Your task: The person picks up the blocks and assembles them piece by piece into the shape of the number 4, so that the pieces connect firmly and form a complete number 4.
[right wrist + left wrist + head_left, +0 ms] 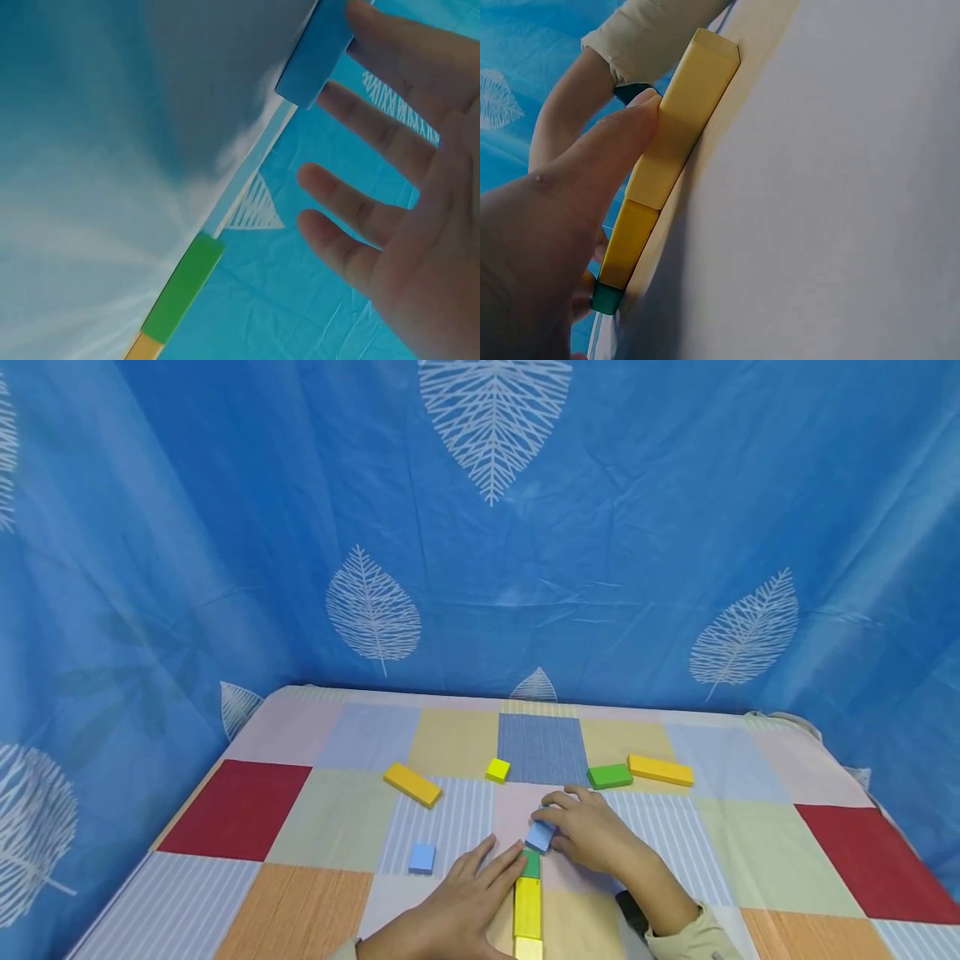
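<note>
R hand (pixel 592 833) pinches blue block (pixel 540 837), prob. light & stiff; opp. sides best grip. L hand (pixel 465 897): fingers apart.

Nine blocks. Two orange: left orange block (pixel 412 786), right orange block (pixel 660 771), either side of dark blue patch (pixel 543 747). Three yellow: small yellow block (pixel 497 770) at patch's left edge; bright yellow block (pixel 528 907), pale yellow block (pixel 676 142) nearer. Two green: far green block (pixel 610 777) at patch's right edge; near green block (pixel 532 865). Two blue, nearer than patch: loose blue block (pixel 422 858), held blue block (pixel 539 837). One left hand (pixel 465 902), one right hand (pixel 594 833).
</note>
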